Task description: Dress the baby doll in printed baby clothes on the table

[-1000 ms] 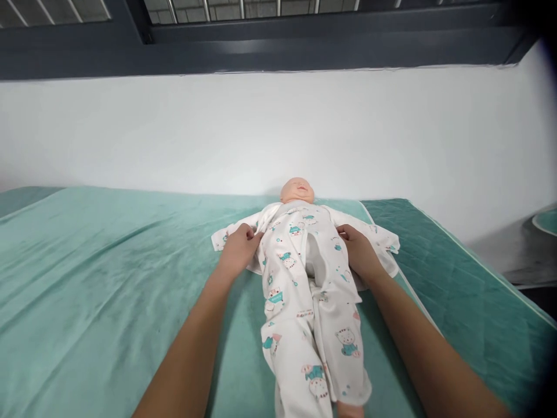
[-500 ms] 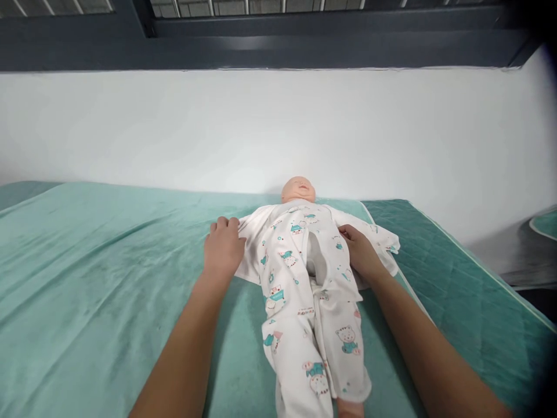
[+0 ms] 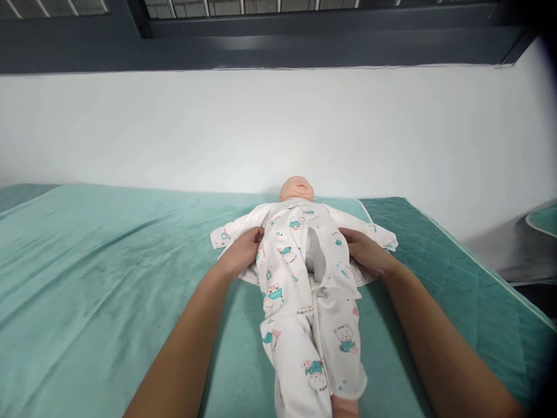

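Note:
A baby doll (image 3: 296,188) lies on its back with its head by the wall. It wears a white long-sleeved top (image 3: 248,222) and white baby trousers (image 3: 287,290) with a teal and pink animal print and an open gap at the crotch. My left hand (image 3: 241,252) is closed at the left side of the waist, its fingertips partly tucked behind the cloth. On the opposite side my right hand (image 3: 365,251) pinches the trousers' edge at the same height, below the sleeve. The fingertips of both hands are partly hidden.
A light green sheet (image 3: 108,290) covers the bed, with a darker quilted green pad (image 3: 461,278) on the right. Behind stands a white wall (image 3: 174,128) below a dark window frame (image 3: 278,49) with metal bars.
My left hand has left the doll's sleeve and moved right and inward to the side of the waist. That sleeve now lies spread out. My right hand stays at about the same place.

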